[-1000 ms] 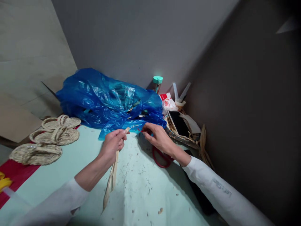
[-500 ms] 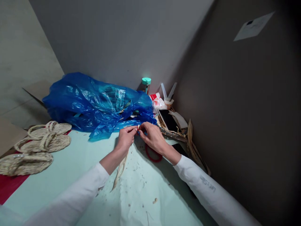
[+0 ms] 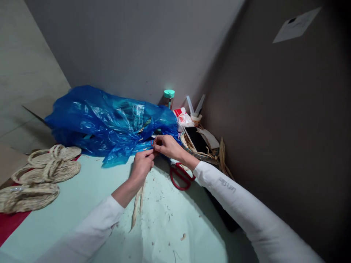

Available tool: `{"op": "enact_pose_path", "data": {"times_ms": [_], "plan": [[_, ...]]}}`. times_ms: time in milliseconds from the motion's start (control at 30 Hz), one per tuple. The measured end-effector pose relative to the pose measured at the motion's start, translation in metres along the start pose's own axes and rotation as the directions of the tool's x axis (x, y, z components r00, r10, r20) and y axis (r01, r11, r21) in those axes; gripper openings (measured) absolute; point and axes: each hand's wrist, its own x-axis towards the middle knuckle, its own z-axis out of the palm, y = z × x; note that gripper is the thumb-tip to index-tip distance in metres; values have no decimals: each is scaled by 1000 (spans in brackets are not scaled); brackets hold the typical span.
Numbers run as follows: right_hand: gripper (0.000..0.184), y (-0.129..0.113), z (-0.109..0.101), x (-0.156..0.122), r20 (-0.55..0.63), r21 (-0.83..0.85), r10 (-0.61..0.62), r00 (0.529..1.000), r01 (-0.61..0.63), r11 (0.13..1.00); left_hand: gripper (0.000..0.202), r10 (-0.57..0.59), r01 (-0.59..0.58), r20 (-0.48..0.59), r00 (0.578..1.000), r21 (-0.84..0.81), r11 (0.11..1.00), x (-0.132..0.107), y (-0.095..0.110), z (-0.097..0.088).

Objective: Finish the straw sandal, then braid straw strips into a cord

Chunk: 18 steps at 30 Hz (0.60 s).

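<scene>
My left hand [image 3: 142, 165] is closed in a pinch, with a pale dried fibre strip [image 3: 135, 210] trailing out below it onto the table cover. Touching it from above and to the right, my right hand [image 3: 168, 147] pinches thumb to forefinger. A thin red strand [image 3: 151, 143] shows at the right fingertips; its other end is hidden. Just below my right wrist lie red-handled scissors [image 3: 179, 178], partly covered by the arm. Behind both hands is a crumpled blue plastic bag [image 3: 109, 120].
Woven fibre sandals [image 3: 52, 170] lie at the left. A basket [image 3: 189, 148] holding a phone [image 3: 197, 139] and fibre stands at the right, near a green-lidded jar [image 3: 169, 95]. Bits of debris dot the pale green cover [image 3: 161, 233]. Walls rise behind and at right.
My right hand has moved a little up and left, now over the left fingertips. My left hand has shifted slightly left and down. More of the scissors shows.
</scene>
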Motion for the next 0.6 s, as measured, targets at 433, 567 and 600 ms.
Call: {"op": "enact_pose_path", "data": {"times_ms": [433, 567, 600], "plan": [[18, 34, -11, 21, 232, 144, -129, 964, 97, 985, 33, -88, 79, -55, 995, -143, 987, 2, 13, 2], [15, 40, -10, 10, 188, 4, -163, 969, 165, 986, 28, -74, 64, -47, 996, -178, 982, 1, 14, 2], [14, 40, -7, 6, 157, -40, -168, 973, 176, 984, 28, -70, 60, -51, 996, -184, 981, 1, 14, 3]]}}
